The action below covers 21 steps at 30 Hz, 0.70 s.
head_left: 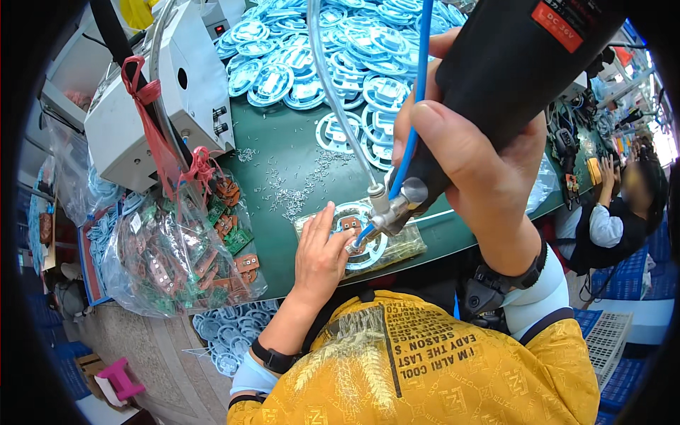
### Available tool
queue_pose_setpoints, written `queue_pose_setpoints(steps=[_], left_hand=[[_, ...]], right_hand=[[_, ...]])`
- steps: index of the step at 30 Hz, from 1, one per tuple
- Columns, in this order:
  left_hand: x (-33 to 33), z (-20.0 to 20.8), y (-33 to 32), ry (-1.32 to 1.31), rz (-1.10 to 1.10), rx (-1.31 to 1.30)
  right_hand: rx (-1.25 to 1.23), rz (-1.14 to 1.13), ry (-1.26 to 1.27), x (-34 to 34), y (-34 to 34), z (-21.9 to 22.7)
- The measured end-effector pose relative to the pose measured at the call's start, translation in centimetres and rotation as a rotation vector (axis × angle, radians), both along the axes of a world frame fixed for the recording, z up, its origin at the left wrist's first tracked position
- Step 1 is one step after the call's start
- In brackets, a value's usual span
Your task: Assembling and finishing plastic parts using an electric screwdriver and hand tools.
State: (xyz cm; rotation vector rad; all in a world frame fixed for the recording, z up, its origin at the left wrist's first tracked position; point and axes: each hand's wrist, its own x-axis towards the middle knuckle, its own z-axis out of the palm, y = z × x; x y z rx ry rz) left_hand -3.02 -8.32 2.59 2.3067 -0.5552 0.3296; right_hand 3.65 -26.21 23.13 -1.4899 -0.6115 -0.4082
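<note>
My right hand (482,156) is wrapped round a thick black electric screwdriver (520,71), held tilted with its metal nose down to the left. A blue hose and a clear tube run to its metal fitting (386,212). Under the nose lies a light blue plastic ring (383,244) with a small orange-brown circuit board (350,223) inside it. The ring rests on a flat, yellowish block (407,244) at the table's near edge. My left hand (321,251) lies on the ring's left side, fingers stretched, thumb near the tip. The tip's exact contact is hidden.
Loose screws (290,191) are scattered on the green table (265,142). A large pile of light blue rings (304,64) covers the far side. Left stand a grey machine box (152,106) and a clear bag of circuit boards (177,255). A co-worker (616,212) sits at right.
</note>
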Motion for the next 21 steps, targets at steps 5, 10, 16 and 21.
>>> queue_pose_setpoints(steps=[5, 10, 16, 21], left_hand=[[0.0, -0.2, 0.2, -0.035, -0.016, 0.024], [0.0, -0.5, 0.3, -0.029, -0.021, 0.034], [0.2, 0.0, 0.1, -0.024, -0.019, 0.019], [0.1, -0.1, 0.1, 0.008, -0.006, -0.008]], right_hand=[[0.001, 0.001, -0.017, 0.3, 0.3, -0.6], [0.021, -0.002, 0.008, 0.5, 0.7, -1.0], [0.021, -0.019, -0.053, 0.7, 0.3, -2.0], [-0.046, -0.053, -0.034, -0.3, 1.0, -1.9]])
